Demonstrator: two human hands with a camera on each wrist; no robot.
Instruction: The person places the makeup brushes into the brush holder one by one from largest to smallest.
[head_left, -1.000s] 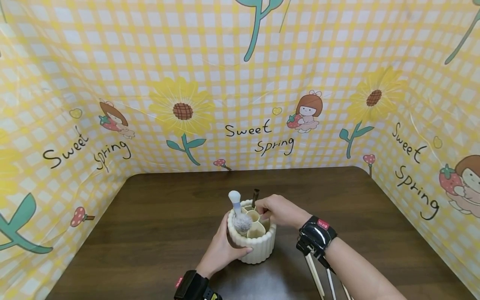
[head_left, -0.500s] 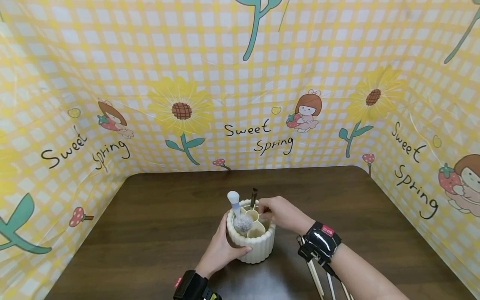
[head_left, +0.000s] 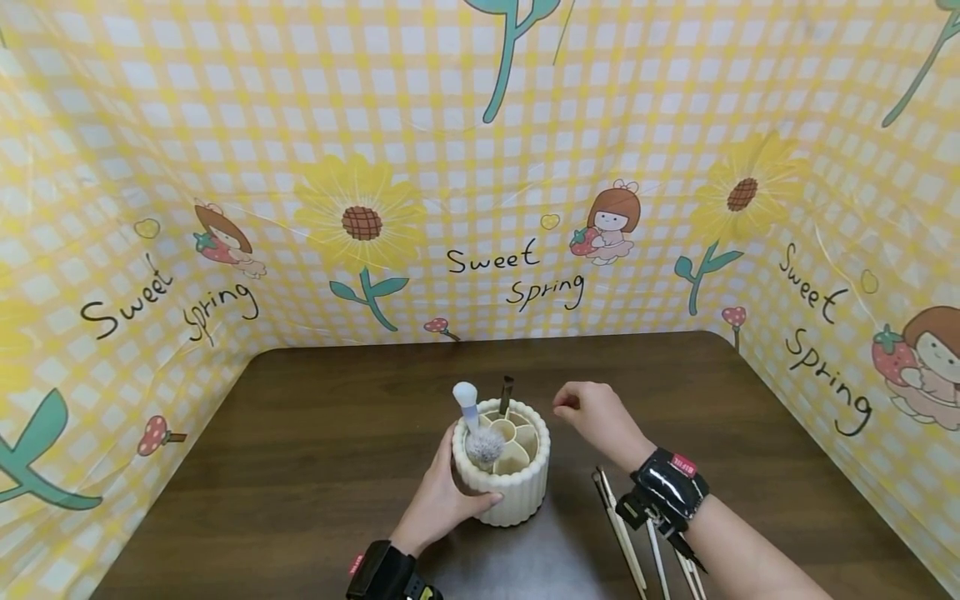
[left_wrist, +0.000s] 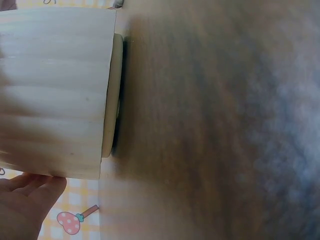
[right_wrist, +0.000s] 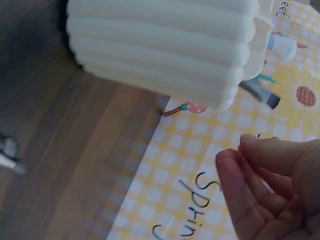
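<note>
A cream ribbed makeup brush holder (head_left: 517, 498) with divided compartments stands upright on the table. My left hand (head_left: 441, 504) grips its left side, thumb across the front; in the left wrist view the fingers (left_wrist: 52, 190) touch its wall. A white-tipped brush (head_left: 466, 395) and a grey fluffy brush head (head_left: 485, 447) show at the holder's left. A dark flat-tipped brush (head_left: 506, 395) rises from the back. To the right, apart from the holder, my right hand (head_left: 603, 423) hovers with loosely bent fingers; in the right wrist view nothing shows between thumb and fingertips.
Several slim pale-handled brushes (head_left: 625, 537) lie on the brown table (head_left: 300, 483) at the front right, partly beneath the right wrist's camera band (head_left: 667, 492). A yellow checked cloth (head_left: 480, 167) with printed flowers walls the table at the back and sides.
My right hand has drawn out of the holder's right side and moved right, baring the compartments there. The left hand keeps its grip, and the holder has barely shifted.
</note>
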